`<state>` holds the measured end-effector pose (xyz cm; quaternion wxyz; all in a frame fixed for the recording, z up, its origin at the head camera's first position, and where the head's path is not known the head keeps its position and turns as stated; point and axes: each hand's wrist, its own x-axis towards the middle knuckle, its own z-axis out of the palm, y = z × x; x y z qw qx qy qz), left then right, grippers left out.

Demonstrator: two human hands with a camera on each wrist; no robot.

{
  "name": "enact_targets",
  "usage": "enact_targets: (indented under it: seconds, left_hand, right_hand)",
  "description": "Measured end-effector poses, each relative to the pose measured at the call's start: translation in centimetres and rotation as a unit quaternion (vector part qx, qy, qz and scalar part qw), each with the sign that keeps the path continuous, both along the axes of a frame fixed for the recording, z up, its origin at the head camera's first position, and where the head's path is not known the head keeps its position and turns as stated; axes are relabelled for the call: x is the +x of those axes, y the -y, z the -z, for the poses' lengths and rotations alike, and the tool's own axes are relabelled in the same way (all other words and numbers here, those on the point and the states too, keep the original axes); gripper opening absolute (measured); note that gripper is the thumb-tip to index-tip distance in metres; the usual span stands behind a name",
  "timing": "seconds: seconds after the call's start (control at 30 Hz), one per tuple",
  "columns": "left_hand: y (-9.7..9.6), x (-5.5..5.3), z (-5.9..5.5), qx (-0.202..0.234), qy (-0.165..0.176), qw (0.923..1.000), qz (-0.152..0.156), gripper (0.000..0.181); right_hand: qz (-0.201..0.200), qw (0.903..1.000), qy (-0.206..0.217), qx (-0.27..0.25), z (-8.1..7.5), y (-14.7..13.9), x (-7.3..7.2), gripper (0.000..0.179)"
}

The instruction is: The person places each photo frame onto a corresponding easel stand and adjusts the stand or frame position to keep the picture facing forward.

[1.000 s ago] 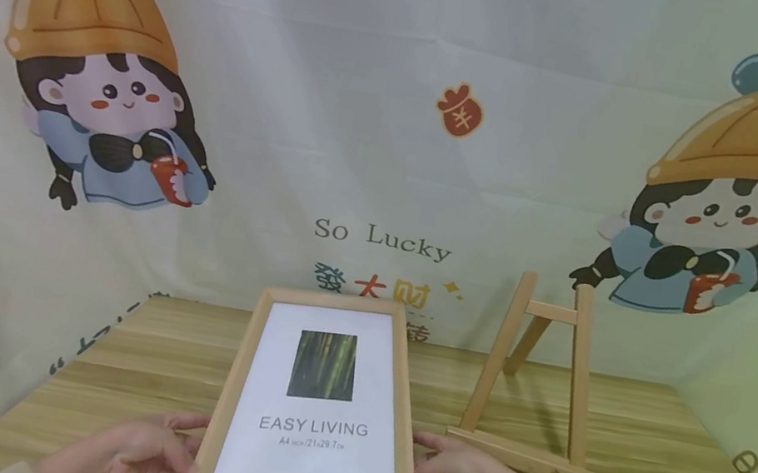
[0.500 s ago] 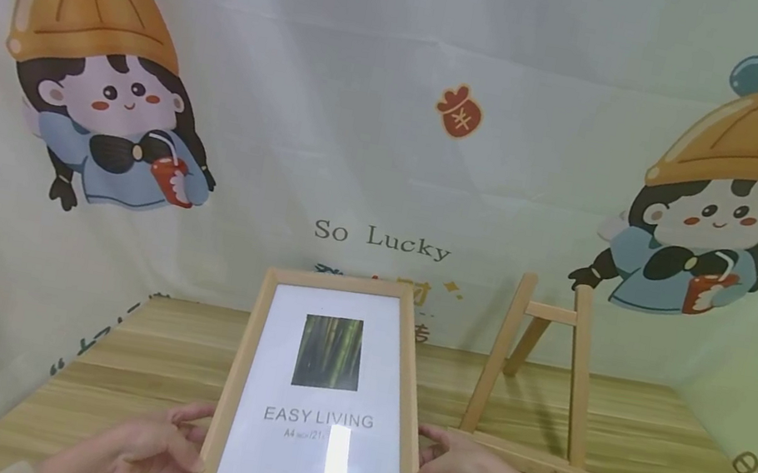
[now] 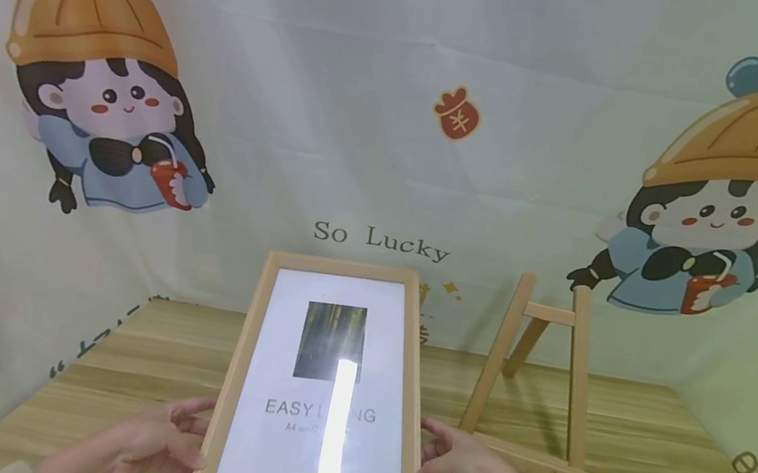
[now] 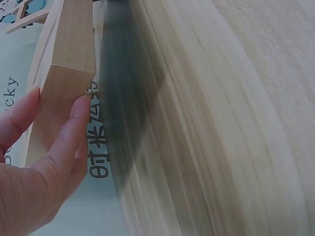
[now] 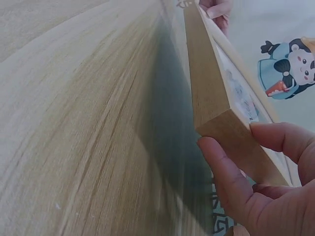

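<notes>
A light wooden picture frame [image 3: 240, 364] with a white insert, a small bamboo picture and "EASY LIVING" lettering is held tilted, face toward me, above the table. My left hand [image 3: 164, 440] pinches its left side near the lower corner; in the left wrist view, thumb and fingers [image 4: 69, 135] lie on opposite faces of the frame's edge. On the other side my right hand [image 3: 459, 471] grips the lower right edge, thumb in front and fingers behind, as the right wrist view shows. Right of the frame stands a small wooden easel [image 3: 577, 381], its ledge partly behind my right hand.
The wood-grain table [image 3: 120, 368] extends under everything. Behind it hangs a pale printed cloth [image 3: 281, 101] with cartoon figures and lettering, which also covers both sides. A bright light reflection falls on the frame's glazing.
The frame's top edge has risen and the frame stands steeper. A bright reflection has appeared and moved up the glazing. Both hands keep their hold; the easel stays put.
</notes>
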<state>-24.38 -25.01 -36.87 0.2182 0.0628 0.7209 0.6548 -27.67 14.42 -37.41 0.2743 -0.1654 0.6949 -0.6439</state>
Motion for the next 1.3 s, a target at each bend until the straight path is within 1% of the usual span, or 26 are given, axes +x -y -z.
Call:
enact_targets:
  seconds: [0.2,0.37,0.53,0.73,0.87,1.07,1.3]
  left_hand:
    - [-0.1,-0.2,-0.2,-0.003,-0.033,0.9995,0.004,0.092]
    - [-0.3,-0.2,-0.4,-0.008,-0.052,0.9986,-0.004,0.092]
    - [-0.5,-0.3,-0.4,-0.015,-0.070,0.9974,-0.012,0.092]
    - [-0.7,-0.4,-0.6,-0.013,-0.095,0.9954,-0.011,0.093]
    - [-0.9,-0.6,-0.8,-0.014,-0.105,0.9943,-0.014,0.094]
    - [-1.1,-0.7,-1.0,-0.022,-0.115,0.9926,-0.031,0.093]
    - [-1.8,-0.8,-1.5,-0.051,-0.133,0.9876,-0.065,0.092]
  right_hand:
    - [0.013,0.9998,-0.017,-0.003,-0.5,-0.2,0.2,0.089]
    - [0.030,0.9992,-0.024,-0.002,-0.7,-0.2,0.3,0.091]
    - [0.052,0.9977,-0.043,0.004,-0.7,-0.2,0.3,0.092]
    - [0.060,0.9967,-0.054,-0.003,-0.8,-0.2,0.3,0.092]
    - [0.066,0.9958,-0.064,-0.003,-1.0,-0.2,0.3,0.093]
    - [0.077,0.9936,-0.083,0.003,-1.2,-0.3,0.2,0.093]
    - [0.089,0.9901,-0.108,0.003,-1.5,-0.5,0.0,0.093]
